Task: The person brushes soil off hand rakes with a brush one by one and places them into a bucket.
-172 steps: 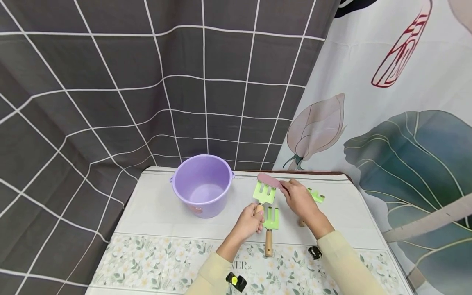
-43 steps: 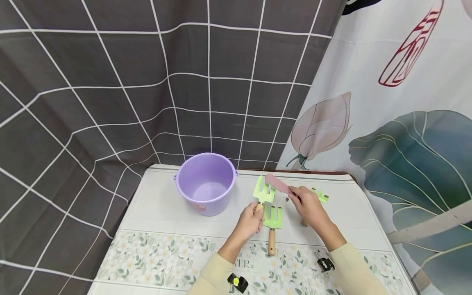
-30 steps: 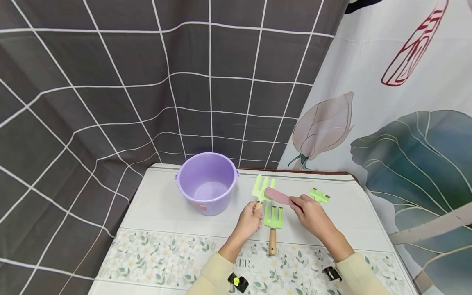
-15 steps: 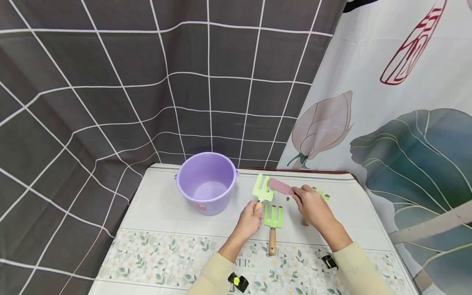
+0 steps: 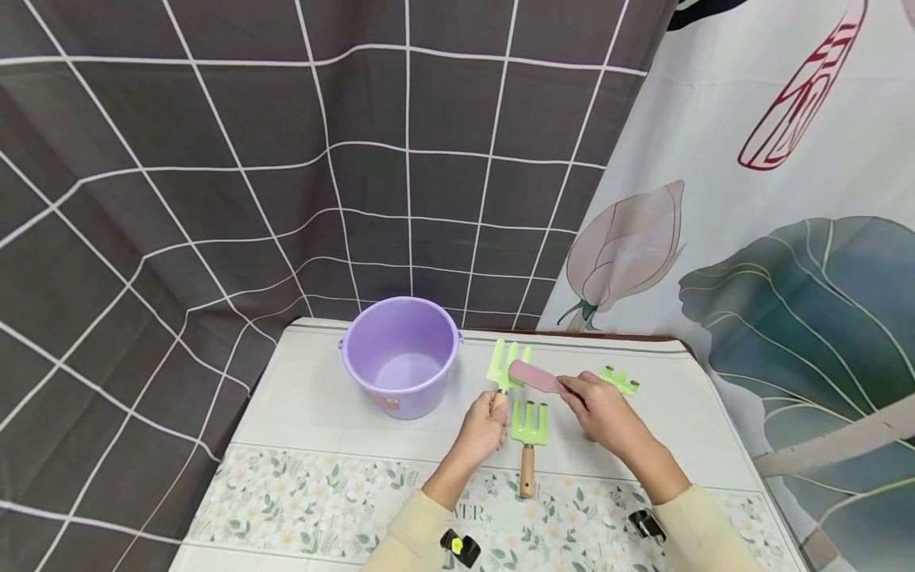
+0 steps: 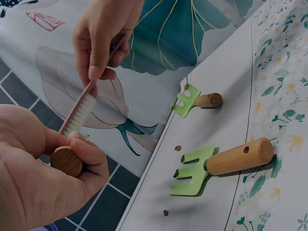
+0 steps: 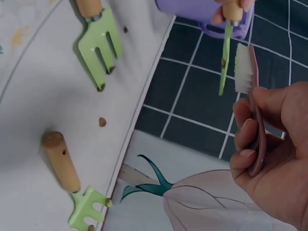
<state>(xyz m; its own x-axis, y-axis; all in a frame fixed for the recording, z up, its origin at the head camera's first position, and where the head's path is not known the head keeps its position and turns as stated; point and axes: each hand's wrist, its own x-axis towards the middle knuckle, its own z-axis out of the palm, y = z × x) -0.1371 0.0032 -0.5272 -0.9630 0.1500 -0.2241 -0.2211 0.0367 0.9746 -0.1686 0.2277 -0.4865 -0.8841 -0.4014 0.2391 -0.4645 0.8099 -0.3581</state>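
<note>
My left hand (image 5: 480,425) grips the wooden handle of a hand fork (image 5: 497,367), its light green tines pointing away. In the left wrist view the round handle end (image 6: 66,161) shows between thumb and fingers. Pinched in my right hand (image 5: 604,407) is a pink scrub brush (image 5: 534,376) with white bristles (image 7: 243,70). The brush overlaps the fork's head in the head view; the right wrist view has the bristles facing the tines, with a brown spot on the fork. A second green hand fork (image 6: 236,156) lies below on the table, brown clumps on its tine tips.
A purple bucket (image 5: 411,405) stands to the left. At the right lies a small green rake (image 6: 192,100) with a wooden handle, brown bits on its tips. Loose brown clumps (image 7: 102,121) dot the white tabletop (image 5: 307,397). Dark gridded cloth (image 5: 357,183) hangs behind.
The brush swings back and forth across the held fork's head; since half a second ago it has moved left and slightly nearer. The left hand holds its place. Bucket and lying tools stay put.
</note>
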